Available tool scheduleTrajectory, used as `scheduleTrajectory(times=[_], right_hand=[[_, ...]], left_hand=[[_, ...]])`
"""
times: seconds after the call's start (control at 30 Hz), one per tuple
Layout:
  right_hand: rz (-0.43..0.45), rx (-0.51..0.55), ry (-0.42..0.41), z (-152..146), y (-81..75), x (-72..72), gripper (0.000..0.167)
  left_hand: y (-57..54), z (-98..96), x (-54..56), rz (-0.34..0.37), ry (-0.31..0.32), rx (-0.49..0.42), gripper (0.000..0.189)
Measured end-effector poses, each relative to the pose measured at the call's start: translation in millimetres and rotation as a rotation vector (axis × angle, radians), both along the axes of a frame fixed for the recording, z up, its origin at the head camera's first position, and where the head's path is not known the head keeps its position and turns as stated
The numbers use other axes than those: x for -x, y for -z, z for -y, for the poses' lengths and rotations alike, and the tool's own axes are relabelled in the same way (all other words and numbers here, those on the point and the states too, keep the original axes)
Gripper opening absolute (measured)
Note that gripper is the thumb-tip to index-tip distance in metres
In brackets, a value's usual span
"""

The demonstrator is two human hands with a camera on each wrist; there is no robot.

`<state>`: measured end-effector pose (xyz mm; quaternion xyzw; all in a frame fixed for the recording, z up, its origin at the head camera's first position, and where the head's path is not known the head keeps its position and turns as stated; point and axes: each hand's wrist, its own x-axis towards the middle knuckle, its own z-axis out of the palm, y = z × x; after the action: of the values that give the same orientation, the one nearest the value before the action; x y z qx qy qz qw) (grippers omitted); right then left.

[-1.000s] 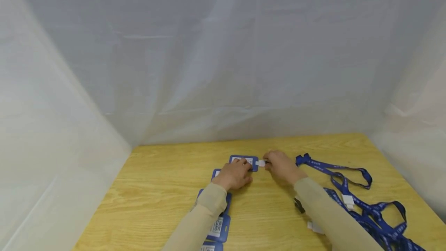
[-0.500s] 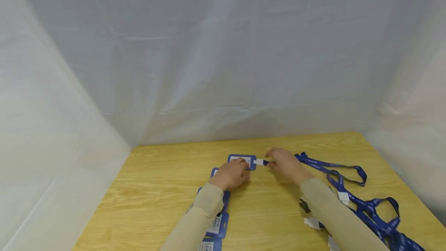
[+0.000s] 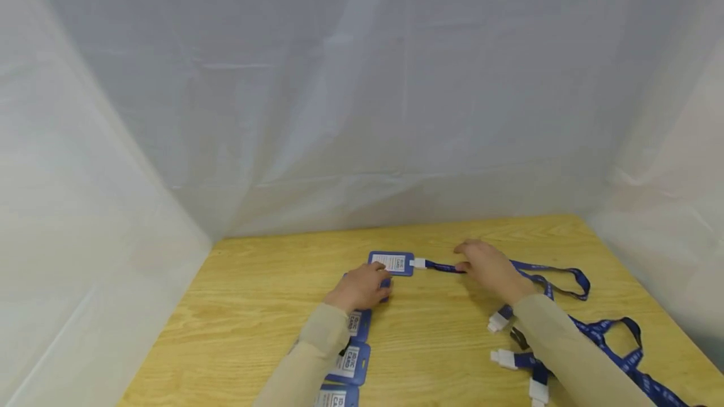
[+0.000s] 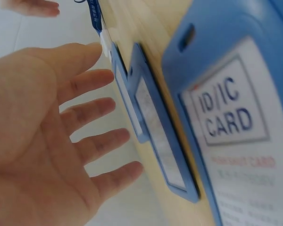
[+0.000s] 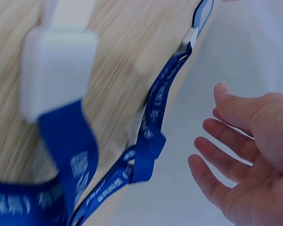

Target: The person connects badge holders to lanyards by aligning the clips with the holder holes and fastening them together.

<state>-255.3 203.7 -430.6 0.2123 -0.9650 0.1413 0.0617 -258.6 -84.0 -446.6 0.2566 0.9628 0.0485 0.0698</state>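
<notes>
At the table's far side lies a blue ID card holder (image 3: 396, 263), joined by a white clip (image 3: 417, 263) to a blue lanyard (image 3: 444, 267) that runs rightward. My left hand (image 3: 356, 289) hovers over a second card holder (image 3: 386, 289), partly covering it; the left wrist view shows its fingers (image 4: 101, 113) spread and holding nothing. Beside the lanyard is my right hand (image 3: 492, 270). Its fingers (image 5: 226, 143) are loosely bent and apart from the strap in the right wrist view, where the lanyard shows a knot-like fold (image 5: 144, 157).
More card holders (image 3: 351, 363) form a column toward the near edge, partly under the left sleeve. Several lanyards with white clips (image 3: 506, 358) lie tangled at right, partly under the right sleeve. Whitish plastic sheeting (image 3: 362, 112) hangs behind and beside the wooden table (image 3: 237, 306).
My right hand has let go near the white clip and moved right along the lanyard, uncovering its strap. My left hand has come off the far card holder, moving slightly left and nearer.
</notes>
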Motion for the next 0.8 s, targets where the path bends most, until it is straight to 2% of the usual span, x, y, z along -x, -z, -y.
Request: scheduleTrajectory(times=[0.23,0.47,0.63,0.8], right_hand=[[0.014,0.000,0.027,-20,-4.6,-6.2,0.036],[0.002,-0.072,0.026,-38,-4.4,-15.6,0.034],[0.040,-0.103,0.048,-47,-3.3,-25.3,0.035],[0.100,-0.077,0.032,-52,-2.2,-38.2,0.036]], left_hand=[[3.8,6.5,-1.8,0.049,-0.022,-0.020,0.042],[4.0,7.4,-1.8,0.065,-0.031,-0.038,0.044],[4.8,6.3,-3.0,0.077,-0.037,-0.029,0.046],[5.6,7.3,-3.2,0.081,-0.035,-0.023,0.047]])
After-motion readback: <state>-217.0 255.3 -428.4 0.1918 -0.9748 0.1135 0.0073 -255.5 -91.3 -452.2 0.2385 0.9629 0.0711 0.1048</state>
